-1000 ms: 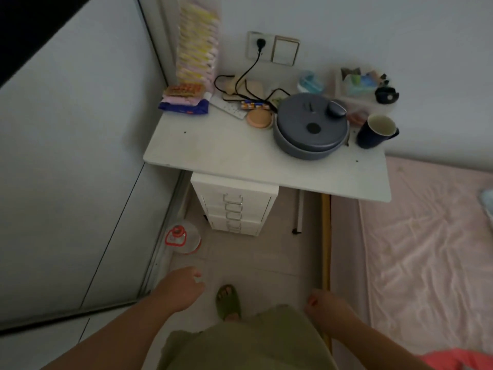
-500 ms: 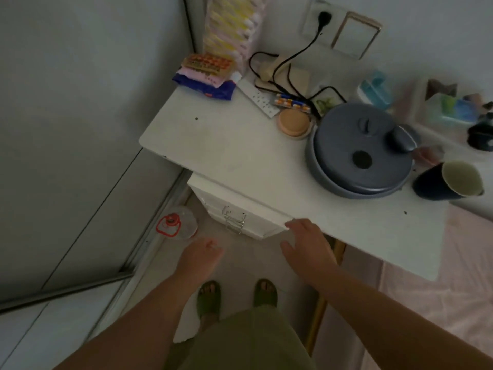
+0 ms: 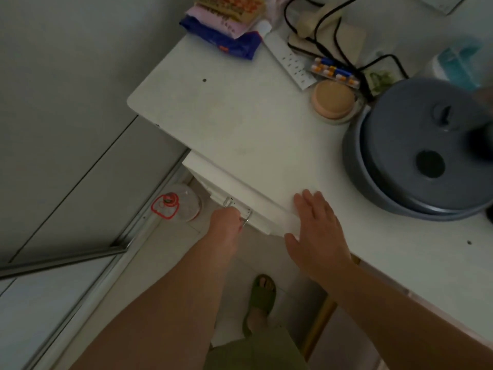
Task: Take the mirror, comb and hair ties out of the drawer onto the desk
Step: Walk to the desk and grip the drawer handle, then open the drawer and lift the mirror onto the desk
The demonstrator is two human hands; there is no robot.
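A white drawer unit [image 3: 234,190] stands under the white desk [image 3: 240,124], its drawers closed. My left hand [image 3: 226,222] curls around the metal drawer handle [image 3: 246,216] of the top drawer. My right hand [image 3: 314,228] lies flat, fingers apart, on the desk's front edge above the unit. The mirror, comb and hair ties are hidden from view.
On the desk sit a grey lidded pot [image 3: 426,153], a round peach compact [image 3: 333,102], a power strip [image 3: 290,62] with black cables, pill blisters [image 3: 333,72] and snack packs [image 3: 229,25]. A clear bottle with a red handle [image 3: 176,206] stands on the floor left of the unit.
I have moved closer to the desk. My left hand rose from near the floor to the drawer handle and closed on it. My right hand slid onto the desk edge.
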